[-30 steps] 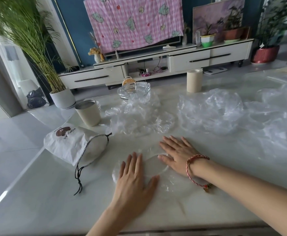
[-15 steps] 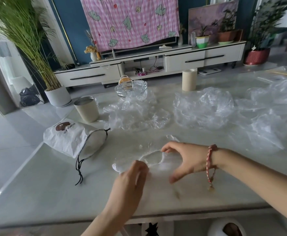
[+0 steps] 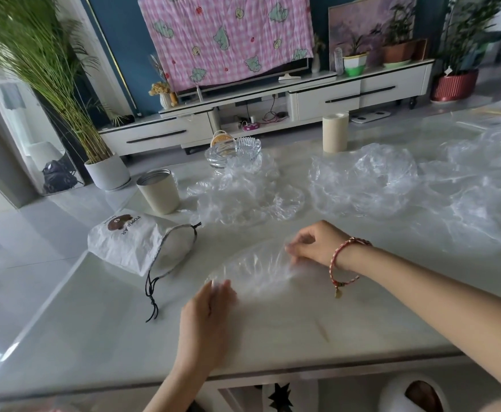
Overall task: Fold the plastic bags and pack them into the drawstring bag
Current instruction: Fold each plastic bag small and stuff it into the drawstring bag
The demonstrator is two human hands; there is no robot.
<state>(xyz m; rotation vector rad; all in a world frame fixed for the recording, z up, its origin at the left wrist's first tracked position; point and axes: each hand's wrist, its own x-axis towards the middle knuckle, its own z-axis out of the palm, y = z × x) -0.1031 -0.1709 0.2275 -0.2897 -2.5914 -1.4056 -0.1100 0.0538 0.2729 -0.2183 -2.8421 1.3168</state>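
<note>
with left hand (image 3: 210,304) and right hand (image 3: 317,248) pinching ends of plastic bag (image 3: 258,269) mid-frame, hold it taut, then fold evenly.

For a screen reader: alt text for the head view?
The left hand and right hand pinch the ends of a clear plastic bag stretched between them over a table. A drawstring bag lies at left; crumpled plastic bags lie behind.

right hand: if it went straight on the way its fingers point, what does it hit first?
The right hand points left, pinching one end of the plastic bag. Past that, it would likely first meet the open mouth of the drawstring bag, with only table between. Depth is uncertain.
</note>
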